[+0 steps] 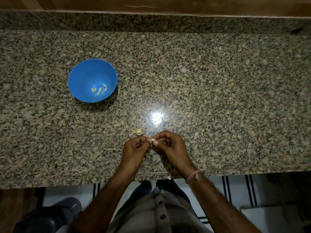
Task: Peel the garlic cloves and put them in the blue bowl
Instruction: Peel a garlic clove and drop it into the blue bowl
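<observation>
**Clove pinched between both hands near the counter's front edge**

From the head camera, we are looking down at a granite countertop point(210, 78). Our left hand point(134, 148) and right hand point(170, 145) are meeting fingertip to fingertip, both curled and pinching one small garlic clove point(153, 140) just above the near middle of the counter. Its long axis is lying roughly left to right; which end is the tip is too small to tell. Just beyond the left hand, the garlic remnant point(138, 132) is lying on the stone. Far left, the blue bowl point(75, 73) is holding several peeled cloves point(100, 90).
</observation>
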